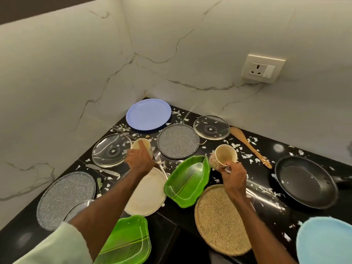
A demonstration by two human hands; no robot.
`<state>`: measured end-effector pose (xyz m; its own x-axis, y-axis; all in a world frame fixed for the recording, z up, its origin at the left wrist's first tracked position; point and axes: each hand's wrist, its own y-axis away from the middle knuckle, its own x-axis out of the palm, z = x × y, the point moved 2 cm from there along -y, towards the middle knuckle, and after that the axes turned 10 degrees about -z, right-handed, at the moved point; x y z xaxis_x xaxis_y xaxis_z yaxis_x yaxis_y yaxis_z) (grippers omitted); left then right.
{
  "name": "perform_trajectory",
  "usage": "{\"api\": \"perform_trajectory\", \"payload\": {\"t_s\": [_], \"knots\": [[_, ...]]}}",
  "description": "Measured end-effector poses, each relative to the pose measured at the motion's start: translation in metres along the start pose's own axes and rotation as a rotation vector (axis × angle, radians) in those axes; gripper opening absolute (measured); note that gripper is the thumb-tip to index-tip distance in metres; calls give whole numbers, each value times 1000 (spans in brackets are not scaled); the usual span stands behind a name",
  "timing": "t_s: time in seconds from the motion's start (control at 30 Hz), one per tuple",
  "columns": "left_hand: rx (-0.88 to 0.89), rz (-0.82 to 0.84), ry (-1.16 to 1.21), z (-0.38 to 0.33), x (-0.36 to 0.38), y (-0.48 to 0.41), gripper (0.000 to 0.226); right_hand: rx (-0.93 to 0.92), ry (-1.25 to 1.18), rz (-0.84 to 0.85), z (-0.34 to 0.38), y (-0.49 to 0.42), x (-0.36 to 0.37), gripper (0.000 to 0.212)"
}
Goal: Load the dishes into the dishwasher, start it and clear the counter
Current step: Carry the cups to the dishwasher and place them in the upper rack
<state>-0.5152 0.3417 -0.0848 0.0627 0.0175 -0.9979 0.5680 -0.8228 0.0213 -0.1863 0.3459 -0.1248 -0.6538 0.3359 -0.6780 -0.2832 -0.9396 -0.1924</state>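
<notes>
Left grip [140,159] curled round cream cup [147,145] near back corner of black desk [270,212], between glass lid [111,150] and grey plate [178,143]. Right grip [235,176] clamped on second cup [224,156] by handle, cup tilted, just beside green leaf tray [187,181]

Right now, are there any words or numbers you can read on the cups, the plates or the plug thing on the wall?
No readable text anywhere in this view.
The patterned cup in the right hand: blurred print, no letters to make out.
The second cup in the left hand: no lettering visible.
The wall socket: no legible label.
</notes>
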Motion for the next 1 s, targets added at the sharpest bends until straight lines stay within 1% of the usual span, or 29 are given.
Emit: {"api": "perform_trajectory", "payload": {"t_s": [0.07,0.1,0.13,0.23,0.3,0.4,0.43,0.5,0.57,0.63,0.7,0.77,0.83,0.9,1.0], "knots": [[-7,43,-6,2,17,-21,79,16,1,9,4,15,-13,28],[-4,45,1,2,24,-26,65,17,0,11,4,23,-19,25],[-9,34,20,4,29,-29,57,17,-4,13,7,29,-26,23],[7,-45,156,12,33,-26,47,54,-72,-6,12,45,-42,22],[43,-95,242,21,33,-25,39,89,-113,-16,19,52,-52,26],[137,-122,353,30,26,-20,40,182,-164,-16,23,58,-66,31],[160,-126,430,31,20,-14,39,224,-197,-28,26,60,-73,34],[141,-92,676,32,-2,9,36,307,-292,-60,35,68,-88,38],[63,41,945,32,-27,38,33,398,-413,-68,44,79,-103,41],[-40,281,1234,28,-47,66,29,460,-545,-70,50,91,-117,42],[-112,522,1433,19,-62,92,30,498,-701,-71,53,103,-132,38],[-183,707,1531,6,-68,111,35,542,-828,-65,51,115,-149,36],[-237,872,1601,-9,-69,128,44,598,-913,-59,46,127,-167,41],[-254,1019,1651,-26,-69,144,54,664,-1001,-76,37,137,-185,54],[-273,1202,1657,-56,-70,170,60,750,-1151,-114,17,155,-210,88]]}}
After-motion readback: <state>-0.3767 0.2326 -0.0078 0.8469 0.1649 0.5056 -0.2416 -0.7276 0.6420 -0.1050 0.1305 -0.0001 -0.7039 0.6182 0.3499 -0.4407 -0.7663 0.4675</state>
